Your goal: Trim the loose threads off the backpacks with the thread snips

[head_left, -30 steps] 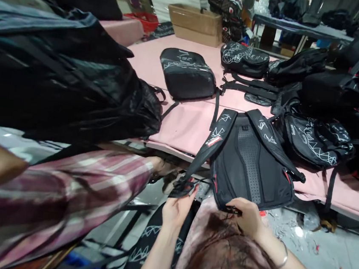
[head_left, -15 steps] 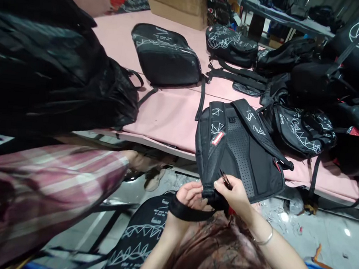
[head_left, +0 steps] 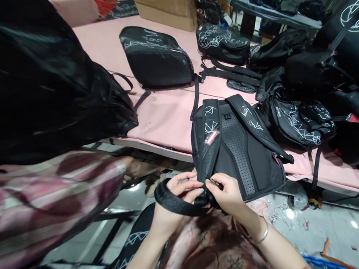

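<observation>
A black backpack (head_left: 262, 173) lies with its padded back panel up, its lower end hanging over the near table edge toward me. My left hand (head_left: 177, 198) is closed on the webbing strap (head_left: 168, 204) at the backpack's lower corner, and the strap loops around that hand. Right beside it, my right hand (head_left: 226, 193) pinches at the same corner. Small dark thread snips (head_left: 215, 183) show partly between its fingers; most of the tool is hidden. The fingertips of both hands nearly meet over the strap end.
Several black bags crowd the pink table (head_left: 165, 118) on the right, and another backpack (head_left: 157, 59) lies behind. A big black plastic bag (head_left: 44, 81) covers the left. A co-worker's plaid sleeve (head_left: 74, 187) is below it. A cardboard box (head_left: 162, 4) stands at the back.
Both hands have drawn closer together at the strap corner. The snips' points have tipped down toward the strap, and the strap loop has shifted left around my left hand.
</observation>
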Demonstrator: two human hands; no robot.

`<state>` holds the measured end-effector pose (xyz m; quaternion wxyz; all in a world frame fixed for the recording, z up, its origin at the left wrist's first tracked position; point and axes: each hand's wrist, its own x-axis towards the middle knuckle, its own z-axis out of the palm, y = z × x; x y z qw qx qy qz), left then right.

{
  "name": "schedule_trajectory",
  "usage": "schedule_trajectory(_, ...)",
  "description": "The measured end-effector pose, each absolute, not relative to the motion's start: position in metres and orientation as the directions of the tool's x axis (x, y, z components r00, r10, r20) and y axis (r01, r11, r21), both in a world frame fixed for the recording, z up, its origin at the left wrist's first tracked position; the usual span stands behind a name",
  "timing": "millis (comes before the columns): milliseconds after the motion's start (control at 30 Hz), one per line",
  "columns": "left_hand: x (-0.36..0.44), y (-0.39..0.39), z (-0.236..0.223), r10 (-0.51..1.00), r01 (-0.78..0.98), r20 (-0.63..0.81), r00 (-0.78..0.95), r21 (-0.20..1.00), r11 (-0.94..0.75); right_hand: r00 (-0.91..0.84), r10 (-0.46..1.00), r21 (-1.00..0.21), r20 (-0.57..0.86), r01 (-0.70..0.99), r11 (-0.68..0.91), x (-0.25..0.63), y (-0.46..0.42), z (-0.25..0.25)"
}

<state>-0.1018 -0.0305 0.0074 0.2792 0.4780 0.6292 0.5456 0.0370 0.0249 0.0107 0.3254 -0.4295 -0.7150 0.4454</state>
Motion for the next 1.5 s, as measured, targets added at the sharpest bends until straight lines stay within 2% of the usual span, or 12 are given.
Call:
schedule_trajectory(133, -0.100, -0.029, 0.005, 0.902, 0.456, 0.230, -0.366, 0.889, -0.041, -0.460, 0.882, -0.878, 0.098, 0.378, 0.295, 0.039, 0.023, 0.014)
schedule_trajectory(300, -0.092, -0.034, 0.000, 0.831, 0.640, 0.454, -0.320, 0.751, -0.164, -0.465, 0.885, -0.871, 0.014, 0.429, 0.239, 0.052, 0.016, 0.028)
schedule_trajectory(367, -0.090, -0.037, -0.002, 0.790, 0.670, 0.510, -0.340, 0.721, -0.177, -0.438, 0.896, -0.822, 0.071, 0.484, 0.301, 0.061, 0.013, 0.035)
schedule_trajectory(467, -0.089, -0.040, -0.004, 0.769, 0.695, 0.541, -0.339, 0.695, -0.183, -0.517, 0.822, -0.589, 0.237, 0.597, 0.545, 0.075, 0.010, 0.045)
schedule_trajectory(600, -0.087, -0.041, -0.003, 0.766, 0.738, 0.579, -0.279, 0.639, -0.215, -0.730, 0.636, -0.232, 0.250, 0.593, 0.771, 0.083, 0.011, 0.057)
schedule_trajectory(700, -0.084, -0.041, -0.002, 0.770, 0.682, 0.546, -0.330, 0.702, -0.205, -0.790, 0.567, -0.089, 0.233, 0.563, 0.821, 0.079, 0.011, 0.065)
schedule_trajectory(800, -0.080, -0.041, -0.001, 0.769, 0.643, 0.519, -0.373, 0.743, -0.189, -0.809, 0.546, -0.028, 0.217, 0.554, 0.832, 0.075, 0.010, 0.068)
schedule_trajectory(900, -0.078, -0.042, -0.001, 0.761, 0.578, 0.459, -0.458, 0.804, -0.137, -0.789, 0.579, -0.044, 0.206, 0.584, 0.811, 0.076, 0.009, 0.063)
schedule_trajectory(1100, -0.075, -0.044, -0.012, 0.725, 0.212, 0.201, -0.659, 0.974, -0.077, -0.753, 0.623, -0.173, 0.213, 0.598, 0.782, 0.077, 0.014, 0.054)
schedule_trajectory(1367, -0.073, -0.046, -0.013, 0.743, 0.141, 0.136, -0.656, 0.988, -0.057, -0.818, 0.538, -0.078, 0.202, 0.534, 0.842, 0.066, 0.018, 0.057)
schedule_trajectory(1433, -0.073, -0.047, -0.008, 0.748, 0.005, 0.045, -0.662, 0.998, -0.056, -0.808, 0.544, -0.144, 0.227, 0.524, 0.839, 0.068, 0.019, 0.053)
schedule_trajectory(1500, -0.073, -0.048, -0.003, 0.747, -0.193, -0.058, -0.662, 0.977, -0.095, -0.726, 0.627, -0.333, 0.282, 0.539, 0.774, 0.071, 0.020, 0.048)
